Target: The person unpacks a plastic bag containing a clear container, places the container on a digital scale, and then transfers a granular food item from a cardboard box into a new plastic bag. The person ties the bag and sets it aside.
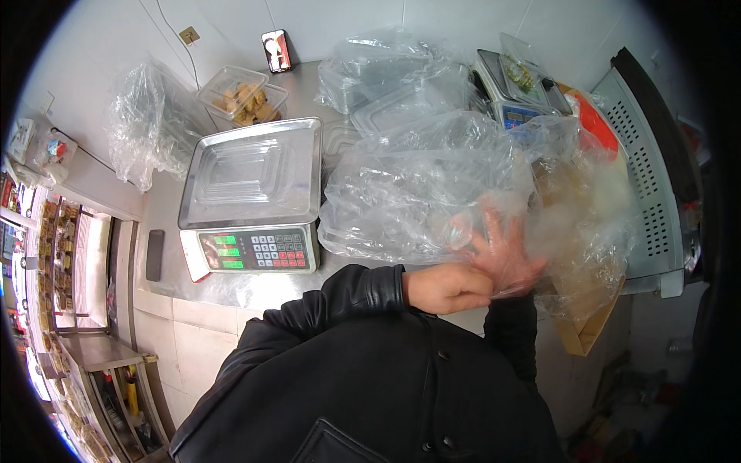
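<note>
The left hand (450,288) is lying across the right wrist, its grip closing—fingers folded together—on the cuff of a clear glove (517,268). The right hand (503,248) is wearing that glove, its fingers spreading apart and holding nothing. The glove is sitting near the front edge of the counter (305,89), just beside a heap of clear bags (417,193). To the left, a scale (251,185) is showing green displays, and behind it tubs (245,100) are holding brown pieces. A lit phone (275,52) is leaning against the wall (347,15).
</note>
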A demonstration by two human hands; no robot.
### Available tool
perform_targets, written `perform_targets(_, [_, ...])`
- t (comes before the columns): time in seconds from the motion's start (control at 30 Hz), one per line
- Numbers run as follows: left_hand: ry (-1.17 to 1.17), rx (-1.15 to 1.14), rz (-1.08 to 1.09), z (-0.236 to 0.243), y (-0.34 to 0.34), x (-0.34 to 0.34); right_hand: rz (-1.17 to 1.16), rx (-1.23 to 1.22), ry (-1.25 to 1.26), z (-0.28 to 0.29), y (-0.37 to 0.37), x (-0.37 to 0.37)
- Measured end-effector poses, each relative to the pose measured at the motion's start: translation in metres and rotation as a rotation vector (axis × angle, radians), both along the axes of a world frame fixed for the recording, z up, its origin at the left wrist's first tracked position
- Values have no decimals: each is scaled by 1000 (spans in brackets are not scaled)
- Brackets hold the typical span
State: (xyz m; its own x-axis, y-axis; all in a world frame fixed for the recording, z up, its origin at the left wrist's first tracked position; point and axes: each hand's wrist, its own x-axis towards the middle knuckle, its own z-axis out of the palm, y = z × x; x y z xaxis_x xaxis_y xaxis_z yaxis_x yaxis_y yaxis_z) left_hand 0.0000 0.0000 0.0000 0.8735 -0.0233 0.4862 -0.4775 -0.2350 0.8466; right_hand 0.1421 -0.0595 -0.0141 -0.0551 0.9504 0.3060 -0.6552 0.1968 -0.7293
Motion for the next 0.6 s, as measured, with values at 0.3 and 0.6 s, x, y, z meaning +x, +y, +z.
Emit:
perform_targets(0.3, [57, -61, -76, -1, 2, 0, 153, 156, 141, -2, 12, 0])
perform_targets(0.6, [105, 14, -166, -7, -1, 2, -281, -316, -90, 26, 17, -25])
